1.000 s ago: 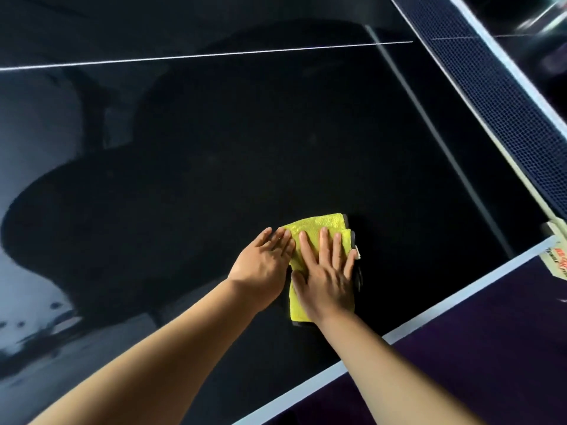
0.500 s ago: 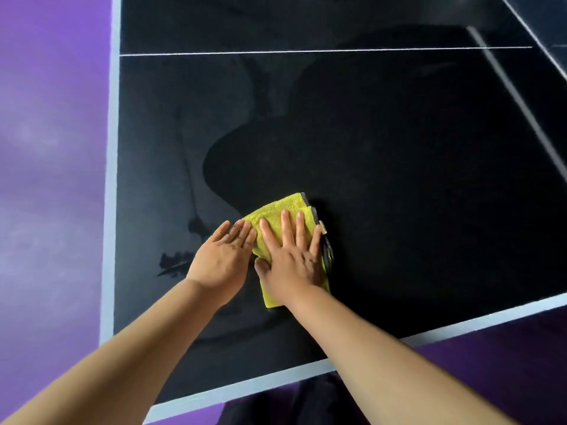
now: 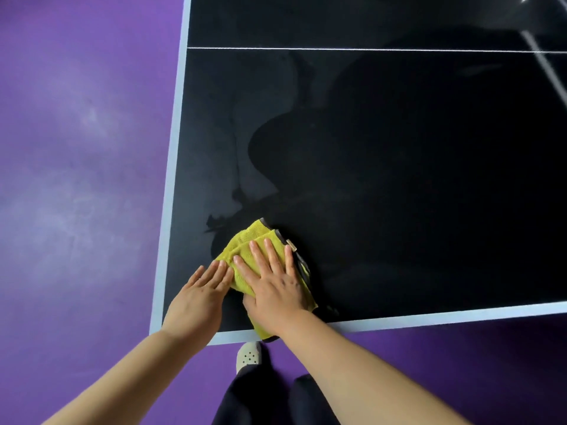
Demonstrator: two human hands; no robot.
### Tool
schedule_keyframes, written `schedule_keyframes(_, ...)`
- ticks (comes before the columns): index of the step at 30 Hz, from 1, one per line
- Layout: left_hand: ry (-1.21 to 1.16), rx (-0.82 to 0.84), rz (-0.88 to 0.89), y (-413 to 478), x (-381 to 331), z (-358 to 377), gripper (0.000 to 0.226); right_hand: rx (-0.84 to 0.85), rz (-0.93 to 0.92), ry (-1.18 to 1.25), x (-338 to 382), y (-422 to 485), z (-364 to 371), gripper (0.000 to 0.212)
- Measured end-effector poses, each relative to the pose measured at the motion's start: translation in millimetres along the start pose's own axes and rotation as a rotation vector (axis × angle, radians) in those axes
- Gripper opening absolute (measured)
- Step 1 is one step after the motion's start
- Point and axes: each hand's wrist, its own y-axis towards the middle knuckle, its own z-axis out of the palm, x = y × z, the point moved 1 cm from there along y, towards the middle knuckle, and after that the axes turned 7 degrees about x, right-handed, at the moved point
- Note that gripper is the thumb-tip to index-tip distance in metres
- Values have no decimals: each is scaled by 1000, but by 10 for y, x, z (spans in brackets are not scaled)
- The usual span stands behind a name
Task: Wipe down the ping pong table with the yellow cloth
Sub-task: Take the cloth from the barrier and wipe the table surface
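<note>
Pressing the yellow cloth (image 3: 245, 242) flat-fingered with the right hand (image 3: 273, 289) at the table (image 3: 399, 179) corner, left hand (image 3: 196, 305) open, fingertips touching it; probably mid-job, wiped area unclear.

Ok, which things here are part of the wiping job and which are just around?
In the job: folded yellow terry cloth; glossy black ping pong table; right hand flat on the cloth; left hand flat beside it.
Just there: purple floor; pale perforated shoe; dark trouser legs.

soft even light, glossy table (image 3: 399, 179) reflections, wide-angle edge bending.
</note>
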Motion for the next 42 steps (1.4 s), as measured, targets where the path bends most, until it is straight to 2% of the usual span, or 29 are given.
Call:
schedule_keyframes(2, -28, 46, -30, 44, -210, -44, 63, -19, -36, 21, -153, -111, 33, 73)
schedule_keyframes(7, -42, 72, 101, 304, -770, 24, 63, -80, 10, 47, -780, -453, 134, 75)
schedule_keyframes(18, 10, 104, 293, 1537, -2979, -223, 57, -230, 366, 67, -2901, -1414, 261, 83)
schedule_keyframes(28, 64, 160, 460, 2242, -4518, -205, 58, -333, 608, 104, -4230, -2260, 473, 73)
schedule_keyframes(33, 89, 181, 482, 2259, -4782, -216, 56, -330, 743, 200, -4295, -2354, 518, 73)
schedule_keyframes(42, 180, 255, 522, 1793, -4241, -212, 57, -238, 785, 239, -3547, -2298, 552, 74)
